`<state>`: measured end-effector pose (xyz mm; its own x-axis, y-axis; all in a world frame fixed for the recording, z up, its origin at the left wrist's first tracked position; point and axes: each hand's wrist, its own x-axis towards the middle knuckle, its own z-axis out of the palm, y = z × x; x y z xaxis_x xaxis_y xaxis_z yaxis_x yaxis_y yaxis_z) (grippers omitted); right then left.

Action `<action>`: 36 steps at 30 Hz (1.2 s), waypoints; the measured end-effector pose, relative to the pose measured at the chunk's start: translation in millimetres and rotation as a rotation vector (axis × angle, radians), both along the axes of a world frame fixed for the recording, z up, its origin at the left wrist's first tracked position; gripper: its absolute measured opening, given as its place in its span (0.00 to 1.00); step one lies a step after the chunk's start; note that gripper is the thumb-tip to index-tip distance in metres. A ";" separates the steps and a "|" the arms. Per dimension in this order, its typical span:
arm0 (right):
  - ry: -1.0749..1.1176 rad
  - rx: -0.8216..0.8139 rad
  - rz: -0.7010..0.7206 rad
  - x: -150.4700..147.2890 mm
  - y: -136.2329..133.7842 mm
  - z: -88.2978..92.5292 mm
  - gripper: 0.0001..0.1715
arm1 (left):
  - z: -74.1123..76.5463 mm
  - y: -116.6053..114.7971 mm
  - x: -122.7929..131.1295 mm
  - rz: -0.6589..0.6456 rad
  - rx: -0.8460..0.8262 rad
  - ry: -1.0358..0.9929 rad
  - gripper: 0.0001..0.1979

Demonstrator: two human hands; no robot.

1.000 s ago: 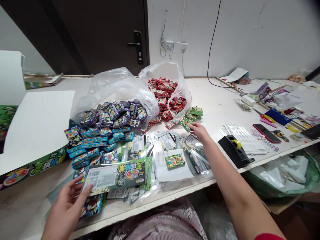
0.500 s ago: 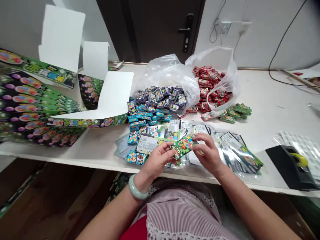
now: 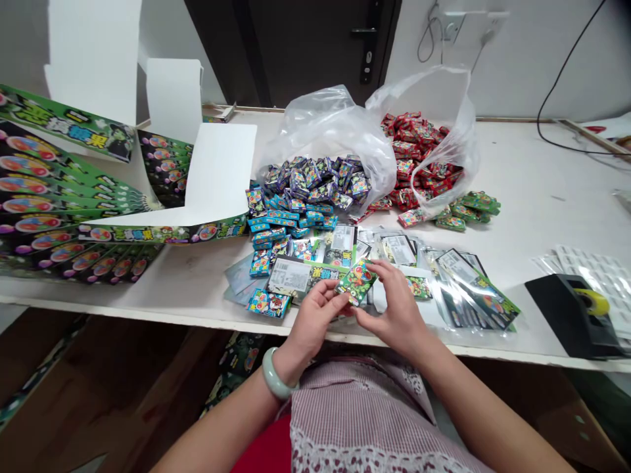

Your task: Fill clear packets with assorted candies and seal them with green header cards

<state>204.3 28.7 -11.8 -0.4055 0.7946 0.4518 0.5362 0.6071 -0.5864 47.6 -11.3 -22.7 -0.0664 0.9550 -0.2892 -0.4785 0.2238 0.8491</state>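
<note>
A small green packet [image 3: 357, 281] is between my two hands near the table's front edge. My left hand [image 3: 318, 315] pinches its lower left corner. The fingers of my right hand [image 3: 394, 302] close on its right side, thumb below and fingertips at the top corner. Flat cards in clear sleeves [image 3: 290, 276] lie just beyond, and another green packet [image 3: 419, 287] rests on them to the right. Blue packets [image 3: 269, 303] lie left of my hands, with more stacked behind. Further back, purple packets [image 3: 315, 179] spill from a clear plastic bag [image 3: 340, 125].
Red packets [image 3: 409, 138] fill a second bag, with green packets [image 3: 468, 209] beside it. Printed display boxes [image 3: 217, 171] stand at the left. A black tape dispenser [image 3: 566, 315] and clear sheets [image 3: 586, 263] are at the right. A door [image 3: 305, 52] stands behind.
The green packet between my hands has turned more upright and looks shorter. My right hand has shifted down around its right side. A green packet now shows on the sleeves at the right.
</note>
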 end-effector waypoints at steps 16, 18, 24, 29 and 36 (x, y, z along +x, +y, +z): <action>-0.181 -0.039 0.084 61.7 34.3 12.5 0.36 | -0.1 54.5 -94.8 -0.740 0.564 1.712 0.48; -0.175 -0.061 0.128 54.6 30.3 11.1 0.39 | 3.7 53.7 -96.0 -0.689 0.582 1.735 0.47; -0.301 -0.101 0.377 44.6 34.9 30.2 0.41 | 26.1 41.5 -104.3 -0.555 0.685 1.614 0.46; -0.462 -0.044 0.387 39.0 44.0 43.7 0.40 | 28.7 38.7 -103.1 -0.604 0.707 1.543 0.46; -0.485 -0.053 0.336 31.6 43.8 41.6 0.42 | 21.7 36.7 -89.0 -0.617 0.703 1.477 0.47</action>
<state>235.8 72.5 29.9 -0.7888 0.6036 0.1156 0.5343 0.7664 -0.3566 -41.4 25.4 -1.0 0.5203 0.8457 0.1184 0.7248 -0.5107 0.4624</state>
